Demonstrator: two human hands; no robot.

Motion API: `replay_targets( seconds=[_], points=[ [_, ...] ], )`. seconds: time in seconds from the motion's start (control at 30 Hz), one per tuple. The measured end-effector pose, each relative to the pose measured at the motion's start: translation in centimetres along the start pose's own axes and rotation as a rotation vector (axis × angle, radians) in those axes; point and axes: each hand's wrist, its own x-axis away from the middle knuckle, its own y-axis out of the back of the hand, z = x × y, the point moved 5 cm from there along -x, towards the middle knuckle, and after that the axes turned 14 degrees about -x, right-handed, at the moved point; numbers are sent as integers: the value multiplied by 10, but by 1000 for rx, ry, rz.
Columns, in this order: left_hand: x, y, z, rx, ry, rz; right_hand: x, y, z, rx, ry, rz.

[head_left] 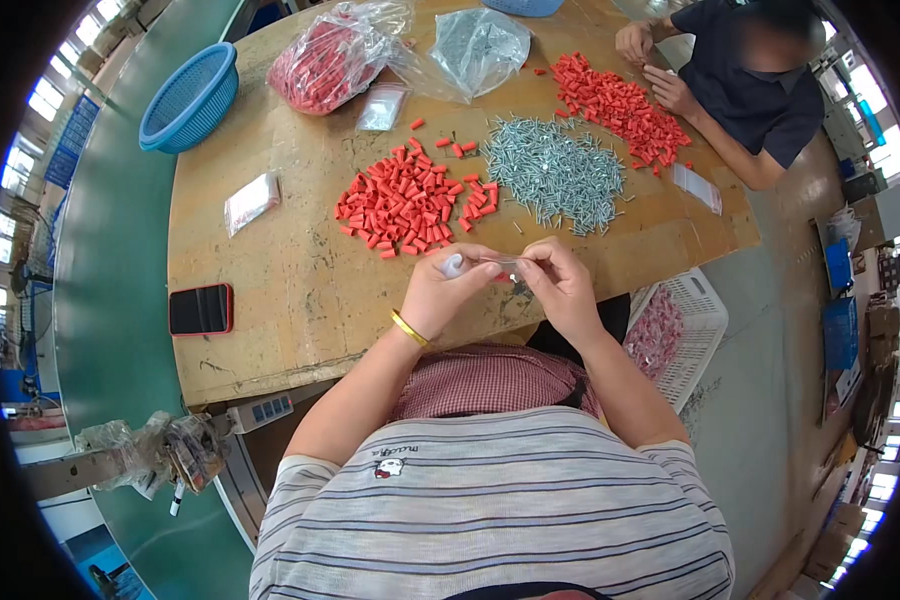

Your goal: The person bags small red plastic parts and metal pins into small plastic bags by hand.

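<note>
Between my two hands, near the table's front edge, is a small clear plastic bag [508, 262]. My left hand [442, 288] pinches one side of it, with a whitish piece, whose kind I cannot make out, tucked by its fingers. My right hand [562, 288] is closed on the bag's other side. A bit of red shows at the bag, partly hidden by the fingers. Just beyond my hands lies a heap of red plastic sleeves [400, 200], and to its right a pile of silvery screws [555, 175].
A blue basket [190, 98], a phone [200, 310] and packets of small bags [252, 203] are on the left. Large plastic bags [325, 60] lie at the back. Across the table, a person works by another red heap [620, 105]. A white crate [705, 325] stands below, right.
</note>
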Motion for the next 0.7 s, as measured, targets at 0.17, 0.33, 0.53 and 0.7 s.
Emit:
replay_targets(
  seconds=[0.17,0.33,0.53,0.7],
  points=[
    [-4,-3,6,-34,-125,-24,-3,-4,-2,1,66,-44],
    [-2,-7,-1,27,-92,-18,-4,-6,2,34,123,-34],
    [-2,-6,1,-28,-155,-37,-3,-9,0,-13,105,-34],
    [0,-8,6,16,-73,-92,-1,-12,-10,-121,9,-63]
  ],
)
